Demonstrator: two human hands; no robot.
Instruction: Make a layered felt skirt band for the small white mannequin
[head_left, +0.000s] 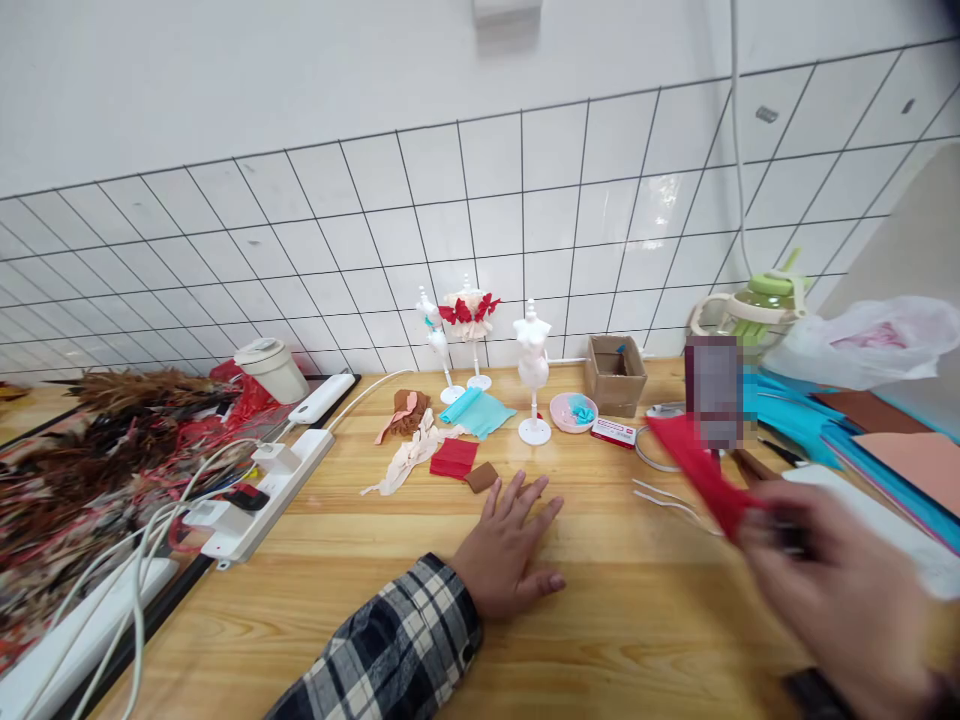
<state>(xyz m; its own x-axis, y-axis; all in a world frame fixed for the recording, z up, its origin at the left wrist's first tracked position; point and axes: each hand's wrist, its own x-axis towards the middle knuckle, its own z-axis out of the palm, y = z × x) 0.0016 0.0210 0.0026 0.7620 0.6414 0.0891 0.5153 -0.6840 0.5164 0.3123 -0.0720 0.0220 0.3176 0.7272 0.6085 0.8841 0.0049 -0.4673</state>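
Observation:
My left hand lies flat on the wooden table with its fingers spread, just in front of a brown cloth piece and a red cloth piece. Blurred by motion, my right hand is closed on a red piece of cloth that stretches up and left from the fingers. Something dark also shows at that hand, too smeared to name. Behind the left hand stands a bare white mini mannequin. Blue cloth and cream cloth lie to its left.
Two more mannequins stand by the tiled wall, one with red bows. A pink dish, a cardboard box and white cords are to the right. A power strip and feathers occupy the left.

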